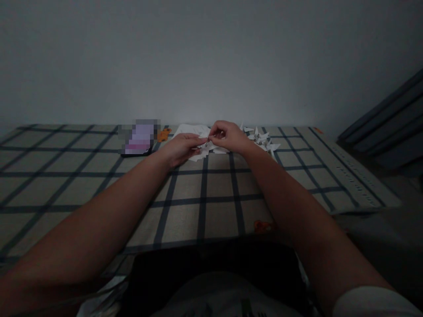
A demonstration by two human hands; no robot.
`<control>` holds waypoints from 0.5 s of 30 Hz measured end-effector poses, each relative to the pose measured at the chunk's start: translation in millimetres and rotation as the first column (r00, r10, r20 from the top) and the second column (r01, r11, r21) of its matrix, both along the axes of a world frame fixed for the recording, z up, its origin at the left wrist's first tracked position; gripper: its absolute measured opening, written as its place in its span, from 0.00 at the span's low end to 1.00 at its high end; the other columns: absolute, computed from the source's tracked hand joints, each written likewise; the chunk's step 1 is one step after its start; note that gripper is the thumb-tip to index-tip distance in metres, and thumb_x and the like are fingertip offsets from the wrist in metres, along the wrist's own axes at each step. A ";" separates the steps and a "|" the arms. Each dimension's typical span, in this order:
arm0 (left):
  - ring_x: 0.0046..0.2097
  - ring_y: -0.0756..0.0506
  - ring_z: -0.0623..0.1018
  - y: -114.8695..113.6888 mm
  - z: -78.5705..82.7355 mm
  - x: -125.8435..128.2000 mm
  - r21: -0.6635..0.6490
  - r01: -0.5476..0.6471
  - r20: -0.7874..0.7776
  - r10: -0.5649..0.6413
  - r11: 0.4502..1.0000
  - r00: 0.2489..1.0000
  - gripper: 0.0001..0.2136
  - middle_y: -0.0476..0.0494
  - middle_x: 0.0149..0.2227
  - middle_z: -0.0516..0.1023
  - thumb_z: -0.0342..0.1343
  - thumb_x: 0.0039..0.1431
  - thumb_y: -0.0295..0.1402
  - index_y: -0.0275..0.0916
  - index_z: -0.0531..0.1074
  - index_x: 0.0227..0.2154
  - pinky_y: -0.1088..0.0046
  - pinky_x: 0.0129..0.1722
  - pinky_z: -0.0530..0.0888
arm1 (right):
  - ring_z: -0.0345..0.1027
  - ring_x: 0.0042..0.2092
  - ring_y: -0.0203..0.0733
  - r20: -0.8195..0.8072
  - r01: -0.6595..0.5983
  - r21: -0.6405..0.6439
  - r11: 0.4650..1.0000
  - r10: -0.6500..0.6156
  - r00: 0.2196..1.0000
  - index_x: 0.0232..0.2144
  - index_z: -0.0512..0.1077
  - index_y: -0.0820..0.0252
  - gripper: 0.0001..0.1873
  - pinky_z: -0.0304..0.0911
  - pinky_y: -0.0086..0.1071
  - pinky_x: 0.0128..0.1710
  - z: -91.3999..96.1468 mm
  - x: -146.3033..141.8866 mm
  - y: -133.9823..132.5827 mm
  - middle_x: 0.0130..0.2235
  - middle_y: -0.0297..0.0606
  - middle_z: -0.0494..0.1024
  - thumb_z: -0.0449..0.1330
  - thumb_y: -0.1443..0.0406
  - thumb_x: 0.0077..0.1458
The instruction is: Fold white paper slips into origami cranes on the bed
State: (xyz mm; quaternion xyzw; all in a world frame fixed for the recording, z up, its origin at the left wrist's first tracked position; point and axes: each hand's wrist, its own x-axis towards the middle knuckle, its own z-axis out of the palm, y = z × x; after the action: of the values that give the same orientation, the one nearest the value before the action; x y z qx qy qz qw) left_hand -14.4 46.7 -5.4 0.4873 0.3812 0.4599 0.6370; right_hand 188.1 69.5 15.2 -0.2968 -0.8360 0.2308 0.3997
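My left hand (185,149) and my right hand (228,135) meet over the table, fingertips pinched together on a small piece of folded paper (208,141). Most of that piece is hidden by the fingers, so its exact shape cannot be made out. Beneath and behind the hands lie white paper sheets (193,129), with smaller paper pieces (200,156) just below the fingers. To the right of my right hand sits a pile of folded white paper shapes with pointed tips (262,140).
A phone-like device with a lit, blurred screen (140,136) stands left of my hands. A checked cloth (185,189) with small orange bear prints covers the table, which reaches a plain wall (211,57). Dark grey folded fabric (390,119) hangs at the right.
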 end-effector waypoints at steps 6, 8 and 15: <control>0.24 0.53 0.71 -5.9 2.5 8.5 0.118 -0.154 0.015 0.153 0.981 0.988 0.12 0.48 0.25 0.76 0.74 0.44 0.37 0.37 0.78 0.24 0.78 0.24 0.65 | 0.64 0.33 0.36 -0.074 0.091 0.286 0.954 -0.072 0.995 0.28 0.67 0.60 0.07 0.62 0.33 0.35 -8.9 -7.4 1.5 0.32 0.34 0.68 0.61 0.69 0.57; 0.26 0.53 0.72 -7.7 2.9 9.9 0.183 -0.210 0.022 0.209 0.960 0.978 0.13 0.48 0.26 0.77 0.74 0.43 0.39 0.37 0.79 0.25 0.77 0.25 0.66 | 0.65 0.35 0.37 -0.082 0.083 0.332 0.940 -0.059 0.995 0.29 0.68 0.60 0.06 0.63 0.34 0.37 -9.2 -9.0 0.4 0.32 0.35 0.70 0.60 0.69 0.59; 0.29 0.52 0.74 -6.8 -0.8 11.9 0.293 -0.258 0.072 0.248 0.921 0.966 0.15 0.47 0.30 0.80 0.73 0.46 0.43 0.37 0.81 0.30 0.77 0.29 0.67 | 0.65 0.36 0.39 -0.085 0.101 0.432 0.896 -0.071 0.994 0.31 0.68 0.57 0.06 0.64 0.36 0.38 -9.6 -12.4 0.0 0.32 0.35 0.70 0.59 0.67 0.62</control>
State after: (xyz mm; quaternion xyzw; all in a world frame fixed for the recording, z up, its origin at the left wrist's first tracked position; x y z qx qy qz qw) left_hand -2.4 39.9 -6.2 0.5169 0.3560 0.5990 0.4973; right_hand 175.7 69.5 5.5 -0.2286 -0.8385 0.0301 0.4936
